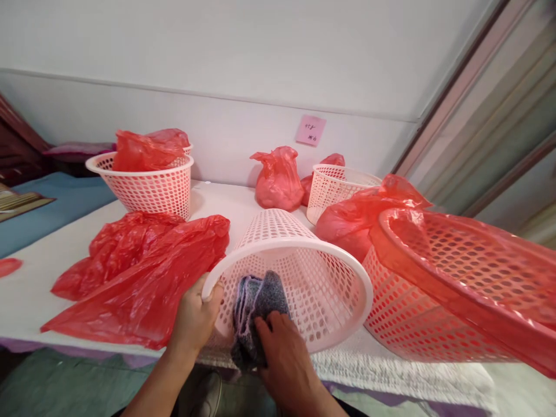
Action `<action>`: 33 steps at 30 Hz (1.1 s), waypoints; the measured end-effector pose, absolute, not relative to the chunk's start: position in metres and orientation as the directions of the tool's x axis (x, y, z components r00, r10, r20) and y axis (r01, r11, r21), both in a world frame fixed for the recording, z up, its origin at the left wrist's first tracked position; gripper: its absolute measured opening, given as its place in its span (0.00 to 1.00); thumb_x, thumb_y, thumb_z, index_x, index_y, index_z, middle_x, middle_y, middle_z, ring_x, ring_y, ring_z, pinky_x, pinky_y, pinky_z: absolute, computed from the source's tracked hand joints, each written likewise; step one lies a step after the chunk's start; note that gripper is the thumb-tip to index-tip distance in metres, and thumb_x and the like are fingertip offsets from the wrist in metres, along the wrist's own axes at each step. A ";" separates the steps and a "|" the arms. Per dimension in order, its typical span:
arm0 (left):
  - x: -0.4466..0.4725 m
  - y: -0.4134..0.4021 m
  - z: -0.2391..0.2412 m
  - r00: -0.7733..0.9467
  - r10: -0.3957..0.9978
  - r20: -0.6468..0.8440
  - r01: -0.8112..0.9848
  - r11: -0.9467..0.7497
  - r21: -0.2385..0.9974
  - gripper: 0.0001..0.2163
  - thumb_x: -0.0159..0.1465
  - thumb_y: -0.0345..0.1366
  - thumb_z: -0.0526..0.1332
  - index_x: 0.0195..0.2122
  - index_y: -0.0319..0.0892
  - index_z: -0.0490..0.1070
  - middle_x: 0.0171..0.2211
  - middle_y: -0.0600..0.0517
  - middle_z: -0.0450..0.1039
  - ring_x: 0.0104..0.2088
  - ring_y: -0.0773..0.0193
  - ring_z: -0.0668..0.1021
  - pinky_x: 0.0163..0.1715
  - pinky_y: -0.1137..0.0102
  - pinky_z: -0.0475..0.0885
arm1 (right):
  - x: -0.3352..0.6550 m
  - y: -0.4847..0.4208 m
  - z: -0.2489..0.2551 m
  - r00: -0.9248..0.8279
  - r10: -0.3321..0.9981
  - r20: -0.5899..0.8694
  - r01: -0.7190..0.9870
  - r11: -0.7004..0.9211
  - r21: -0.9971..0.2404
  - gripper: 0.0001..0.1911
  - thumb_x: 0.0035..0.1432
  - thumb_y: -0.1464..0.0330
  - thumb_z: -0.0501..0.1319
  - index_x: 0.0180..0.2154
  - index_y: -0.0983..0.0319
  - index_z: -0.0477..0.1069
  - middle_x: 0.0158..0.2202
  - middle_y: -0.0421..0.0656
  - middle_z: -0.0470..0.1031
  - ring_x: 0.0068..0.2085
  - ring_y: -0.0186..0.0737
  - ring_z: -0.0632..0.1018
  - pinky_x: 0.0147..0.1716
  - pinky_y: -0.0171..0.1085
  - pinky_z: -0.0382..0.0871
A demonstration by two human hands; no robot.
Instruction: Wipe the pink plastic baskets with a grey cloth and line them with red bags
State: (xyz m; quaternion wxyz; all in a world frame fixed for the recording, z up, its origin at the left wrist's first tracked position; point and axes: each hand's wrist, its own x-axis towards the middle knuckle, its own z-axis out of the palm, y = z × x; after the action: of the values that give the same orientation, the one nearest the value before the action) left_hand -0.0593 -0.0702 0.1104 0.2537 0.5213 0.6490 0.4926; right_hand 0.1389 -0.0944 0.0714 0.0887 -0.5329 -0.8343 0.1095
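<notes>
A white perforated plastic basket (339, 272) lies tipped on the table, its mouth facing me. My left hand (197, 315) is closed around the left side of its rim. In my right hand (282, 347) is a folded dark grey cloth (260, 313) with a lighter lilac edge, held at the lower left of the basket's mouth, partly inside it. The fingers press against the cloth, and its far side is hidden. Left of the basket, a crumpled red plastic bag (143, 272) lies flat on the tabletop.
At right stands a basket lined with a red bag (438, 301). Behind are a tied red bag (279, 179), another white basket (330, 188) and a pink note (310, 130) on the wall. A basket (147, 188) holding red bags stands back left. A white towel (403, 376) lies along the table's front edge.
</notes>
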 end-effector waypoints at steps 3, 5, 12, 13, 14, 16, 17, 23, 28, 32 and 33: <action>-0.064 -0.066 0.111 -0.339 0.925 0.173 0.407 -0.022 0.913 0.08 0.60 0.40 0.57 0.30 0.43 0.70 0.24 0.56 0.69 0.29 0.61 0.73 0.31 0.70 0.66 | 0.125 -0.100 0.056 -0.454 0.885 0.102 0.856 0.465 -0.226 0.34 0.52 0.70 0.63 0.61 0.65 0.61 0.51 0.53 0.70 0.50 0.58 0.69 0.51 0.53 0.64; -0.065 -0.064 0.113 -0.337 0.927 0.165 0.386 -0.024 0.922 0.08 0.60 0.40 0.58 0.33 0.43 0.72 0.27 0.55 0.71 0.31 0.61 0.74 0.33 0.70 0.67 | 0.118 -0.097 0.048 -0.445 0.888 0.118 0.862 0.461 -0.211 0.33 0.52 0.71 0.62 0.61 0.66 0.62 0.49 0.54 0.70 0.48 0.57 0.69 0.49 0.54 0.65; -0.055 -0.070 0.119 -0.315 0.941 0.127 0.274 -0.038 0.961 0.13 0.61 0.47 0.59 0.36 0.43 0.71 0.28 0.55 0.73 0.32 0.60 0.75 0.38 0.68 0.70 | 0.104 -0.093 0.055 -0.461 0.843 0.277 0.779 0.534 -0.327 0.22 0.48 0.71 0.63 0.47 0.65 0.71 0.42 0.51 0.71 0.42 0.52 0.70 0.42 0.49 0.68; -0.050 -0.072 0.118 -0.277 0.956 0.101 0.247 -0.030 0.968 0.13 0.61 0.48 0.59 0.36 0.43 0.71 0.29 0.55 0.73 0.33 0.60 0.75 0.39 0.67 0.71 | 0.102 -0.094 0.060 -0.427 0.847 0.316 0.759 0.526 -0.384 0.21 0.45 0.72 0.64 0.44 0.64 0.71 0.42 0.50 0.71 0.42 0.52 0.70 0.42 0.48 0.68; -0.045 -0.075 0.117 -0.228 0.971 0.070 0.214 -0.020 0.977 0.14 0.61 0.48 0.59 0.36 0.42 0.71 0.30 0.54 0.74 0.34 0.59 0.76 0.41 0.66 0.71 | 0.100 -0.095 0.066 -0.386 0.853 0.351 0.730 0.515 -0.448 0.20 0.43 0.73 0.64 0.43 0.63 0.71 0.41 0.49 0.70 0.42 0.50 0.70 0.41 0.47 0.68; -0.034 -0.079 0.114 -0.145 0.989 0.010 0.120 0.007 0.993 0.14 0.62 0.48 0.59 0.37 0.41 0.72 0.33 0.51 0.76 0.39 0.57 0.77 0.46 0.64 0.70 | 0.097 -0.094 0.078 -0.310 0.863 0.399 0.648 0.499 -0.576 0.19 0.43 0.75 0.62 0.42 0.62 0.70 0.39 0.46 0.70 0.40 0.47 0.71 0.39 0.43 0.68; -0.030 -0.080 0.114 -0.122 0.992 -0.013 0.058 0.020 0.998 0.15 0.62 0.48 0.59 0.37 0.41 0.73 0.34 0.50 0.77 0.42 0.55 0.77 0.49 0.63 0.70 | 0.096 -0.093 0.083 -0.281 0.869 0.408 0.602 0.491 -0.630 0.18 0.44 0.76 0.61 0.41 0.61 0.69 0.38 0.45 0.69 0.39 0.44 0.72 0.37 0.41 0.68; -0.037 -0.082 0.109 -0.102 0.990 -0.094 -0.100 0.084 0.992 0.17 0.63 0.49 0.57 0.39 0.41 0.75 0.36 0.50 0.80 0.46 0.54 0.77 0.49 0.63 0.71 | 0.098 -0.077 0.097 -0.416 0.817 0.399 0.391 0.557 -0.733 0.19 0.41 0.80 0.58 0.38 0.60 0.66 0.39 0.42 0.67 0.41 0.41 0.72 0.41 0.37 0.67; -0.049 -0.080 0.102 -0.174 0.984 0.024 0.062 -0.014 0.998 0.18 0.64 0.47 0.57 0.46 0.40 0.73 0.43 0.49 0.78 0.48 0.55 0.76 0.53 0.65 0.67 | 0.111 -0.059 0.084 -0.481 0.843 0.239 0.684 0.532 -0.499 0.21 0.49 0.78 0.57 0.46 0.58 0.69 0.40 0.44 0.69 0.39 0.42 0.73 0.36 0.36 0.65; -0.046 -0.085 0.103 -0.145 0.985 0.092 0.214 -0.060 0.975 0.18 0.65 0.47 0.55 0.48 0.40 0.72 0.39 0.49 0.78 0.42 0.55 0.77 0.46 0.65 0.70 | 0.128 -0.031 0.073 -0.298 0.951 0.079 0.903 0.308 -0.299 0.18 0.56 0.76 0.53 0.46 0.59 0.73 0.42 0.50 0.72 0.41 0.48 0.75 0.39 0.41 0.66; -0.044 -0.086 0.103 -0.149 0.983 0.108 0.261 -0.067 0.963 0.17 0.65 0.46 0.54 0.47 0.40 0.72 0.35 0.50 0.77 0.38 0.56 0.77 0.43 0.65 0.71 | 0.132 -0.023 0.072 -0.253 0.966 0.050 0.916 0.256 -0.309 0.17 0.57 0.74 0.53 0.45 0.59 0.73 0.43 0.51 0.73 0.42 0.50 0.75 0.40 0.42 0.67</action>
State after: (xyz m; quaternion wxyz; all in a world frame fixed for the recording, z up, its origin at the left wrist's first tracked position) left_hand -0.0441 -0.0863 0.1026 0.3667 0.5394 0.5764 0.4923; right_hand 0.1316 -0.0231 0.0717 0.1152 -0.6000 -0.7841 0.1091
